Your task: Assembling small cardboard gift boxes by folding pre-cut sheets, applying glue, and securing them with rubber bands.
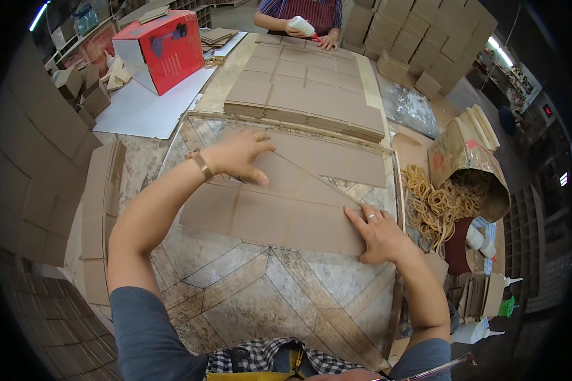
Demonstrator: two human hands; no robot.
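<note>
A row of flat brown cardboard blanks (pixel 279 213) lies overlapped across the worktable (pixel 248 292). My left hand (pixel 241 155), with a ring and a wrist bracelet, rests flat on the upper left blanks, fingers spread. Further right, my right hand (pixel 380 232) presses down on the right end of the lower row, fingers apart. Neither hand grips anything. More rows of cardboard blanks (pixel 305 95) lie fanned out further back on the table.
A pile of rubber bands (pixel 435 203) spills from a tipped carton (pixel 470 165) at the right. White glue bottles (pixel 483 330) stand lower right. A red and white box (pixel 162 47) sits at the back left. Another person (pixel 299 16) works at the far end. Stacked cardboard boxes (pixel 419 38) stand behind.
</note>
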